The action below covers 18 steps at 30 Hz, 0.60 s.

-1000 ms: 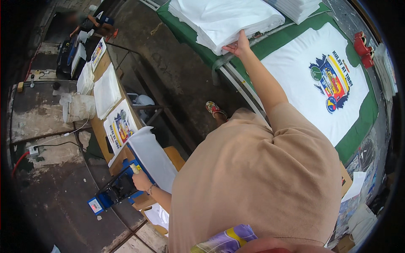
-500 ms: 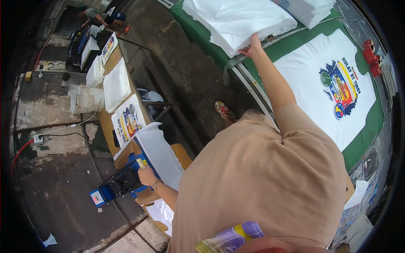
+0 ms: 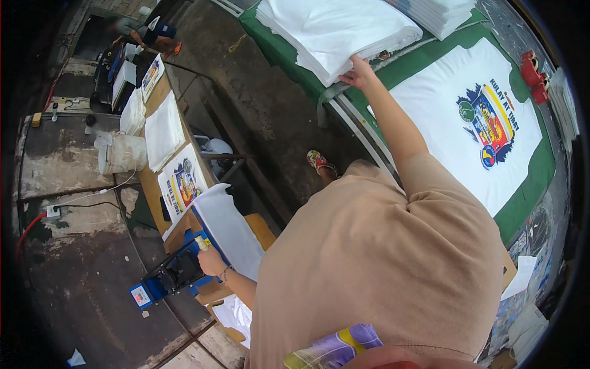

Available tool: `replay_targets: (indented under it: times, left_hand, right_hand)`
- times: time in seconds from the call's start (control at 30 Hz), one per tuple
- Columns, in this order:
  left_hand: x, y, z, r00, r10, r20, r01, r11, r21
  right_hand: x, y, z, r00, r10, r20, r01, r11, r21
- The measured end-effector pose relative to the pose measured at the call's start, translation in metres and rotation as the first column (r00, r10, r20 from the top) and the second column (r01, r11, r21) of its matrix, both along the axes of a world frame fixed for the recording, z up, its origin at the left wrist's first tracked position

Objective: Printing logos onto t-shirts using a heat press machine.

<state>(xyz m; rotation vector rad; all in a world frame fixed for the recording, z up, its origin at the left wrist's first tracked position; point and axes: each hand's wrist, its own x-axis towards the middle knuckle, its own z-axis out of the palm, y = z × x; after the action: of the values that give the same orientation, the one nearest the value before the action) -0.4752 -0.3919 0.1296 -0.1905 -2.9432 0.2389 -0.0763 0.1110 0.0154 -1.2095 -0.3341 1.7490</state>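
Observation:
My left hand (image 3: 212, 261) is closed around the pale handle (image 3: 201, 242) of a blue heat press (image 3: 171, 274). A plain white cloth (image 3: 232, 230) hangs over the table edge beside the press. My right arm reaches forward, and my right hand (image 3: 359, 74) grips the near corner of a thick stack of white T-shirts (image 3: 344, 31). Some of its fingertips are hidden against the fabric. To the right of that arm, a white T-shirt with a colourful print (image 3: 430, 117) lies flat on a green cloth (image 3: 521, 206).
Along the left bench lie a printed shirt (image 3: 182, 183) and folded white cloths (image 3: 165, 132), near a white bucket (image 3: 128, 154). Cables run across the dark surface at left. Red tape dispensers (image 3: 534, 77) sit at the right edge. A person (image 3: 144, 34) bends over at the far left.
The scene has shifted slightly left in view. My right hand's fingers have moved a little at the stack corner; my left hand keeps its hold on the press handle.

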Motion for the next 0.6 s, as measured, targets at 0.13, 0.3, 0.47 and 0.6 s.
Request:
replay_targets:
  times: [0.13,0.3,0.47,0.6]
  left_hand:
    - [-0.001,0.0,0.0,1.0,0.006,0.009,-0.006,1.0,-0.005]
    - [0.003,0.002,0.004,1.0,0.006,0.008,-0.006,1.0,0.004]
    - [0.005,0.003,0.005,1.0,0.003,0.016,-0.003,1.0,0.01]
    - [0.003,0.001,0.003,1.0,-0.011,-0.006,0.011,1.0,0.0]
  right_hand:
    - [-0.001,-0.009,-0.005,0.997,-0.03,-0.07,0.033,0.999,0.041]
    - [0.0,-0.022,-0.01,0.999,-0.025,-0.025,0.028,0.99,0.136]
    - [0.001,-0.023,-0.007,0.995,-0.063,-0.078,0.068,0.995,0.067]
    - [0.003,-0.02,-0.003,0.993,-0.044,-0.109,0.048,0.998,0.034]
